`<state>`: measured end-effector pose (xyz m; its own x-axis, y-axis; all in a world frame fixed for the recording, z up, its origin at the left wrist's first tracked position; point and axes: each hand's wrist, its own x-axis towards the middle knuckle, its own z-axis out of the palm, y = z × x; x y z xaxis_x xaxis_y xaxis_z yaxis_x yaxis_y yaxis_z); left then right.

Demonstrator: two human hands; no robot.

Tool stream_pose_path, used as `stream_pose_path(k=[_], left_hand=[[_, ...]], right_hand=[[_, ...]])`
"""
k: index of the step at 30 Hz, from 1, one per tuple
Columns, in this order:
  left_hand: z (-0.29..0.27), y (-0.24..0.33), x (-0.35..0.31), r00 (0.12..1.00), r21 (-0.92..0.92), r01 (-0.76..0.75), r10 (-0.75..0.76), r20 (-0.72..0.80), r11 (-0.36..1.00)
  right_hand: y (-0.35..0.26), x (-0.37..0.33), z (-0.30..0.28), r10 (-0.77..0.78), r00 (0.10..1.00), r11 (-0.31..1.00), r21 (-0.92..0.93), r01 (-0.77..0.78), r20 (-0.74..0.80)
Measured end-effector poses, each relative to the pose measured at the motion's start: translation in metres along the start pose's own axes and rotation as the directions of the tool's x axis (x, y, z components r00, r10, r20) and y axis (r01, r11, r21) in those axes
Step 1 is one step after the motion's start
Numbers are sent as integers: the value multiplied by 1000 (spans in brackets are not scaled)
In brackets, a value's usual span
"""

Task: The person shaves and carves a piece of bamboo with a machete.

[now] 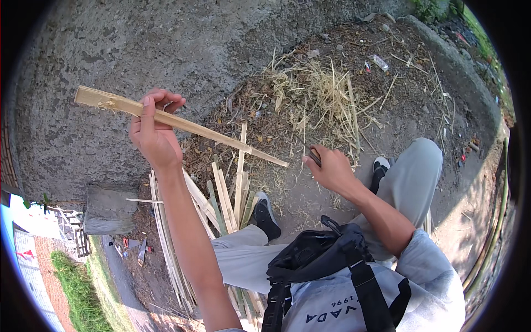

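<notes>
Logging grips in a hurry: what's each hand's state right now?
Left hand: closed, holding a pale flat strip.
Right hand: closed around a dark-handled tool.

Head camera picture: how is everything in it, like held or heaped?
left hand: closed on the wood strip
wood strip: held, frayed near its wide end
right hand: closed on the knife
knife: held by its handle, blade hard to see
shavings: heaped loose on the ground
sticks: in a loose bunch
saw: lying on the ground
bag: worn; can't tell if open
</notes>
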<state>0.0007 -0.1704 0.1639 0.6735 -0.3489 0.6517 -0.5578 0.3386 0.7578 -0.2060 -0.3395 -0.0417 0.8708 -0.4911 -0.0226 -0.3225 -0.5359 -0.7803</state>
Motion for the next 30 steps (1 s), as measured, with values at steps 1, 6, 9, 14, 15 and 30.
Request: stream_pose_path(k=[1,6,9,14,15,30], left_hand=[[-2,0,4,1000,3,-3,3,1,1000],[18,11,23,960,-199,265,-239,143,944],[28,2,21,969,-53,244,-245,-31,968],[65,-5,-2,965,194,52,1,-263,980],[72,-1,-3,952,236,58,17,-304,970],[68,-13,-3,929,162,-101,152,-338,982]], right_hand=[[-13,1,1,-63,994,993,92,71,-86],[-18,11,28,22,999,964,263,-27,24],[-19,6,41,78,989,959,261,-110,128],[-52,-3,30,-46,989,930,367,-9,141],[-59,-4,30,-116,990,918,390,75,82],[-50,-6,66,-178,983,877,460,139,42]])
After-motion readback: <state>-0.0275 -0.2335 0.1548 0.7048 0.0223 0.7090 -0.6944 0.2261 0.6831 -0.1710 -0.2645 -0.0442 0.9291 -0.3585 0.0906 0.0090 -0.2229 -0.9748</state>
